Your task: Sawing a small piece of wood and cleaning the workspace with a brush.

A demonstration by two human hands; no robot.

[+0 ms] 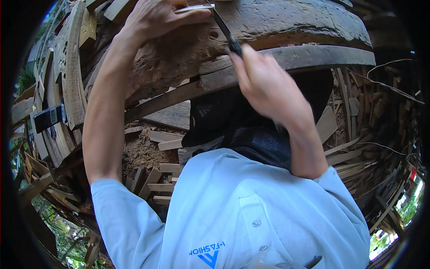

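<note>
My left hand [156,17], at the top of the picture, holds a thin pale wooden strip [189,8] over a weathered, pitted timber work surface [300,24]. My right hand [268,83], slightly blurred, is closed around the black handle of a knife. The long dark blade [223,28] angles up and left, its upper end at the strip beside my left fingers.
A curved plank [322,56] runs along the timber's near edge, with dark fabric [208,116] below it. A dark phone-like device [47,119] rests among stacked boards at left. Wood scraps [168,143] and sawdust lie underneath; piled sticks [358,161] crowd the right.
</note>
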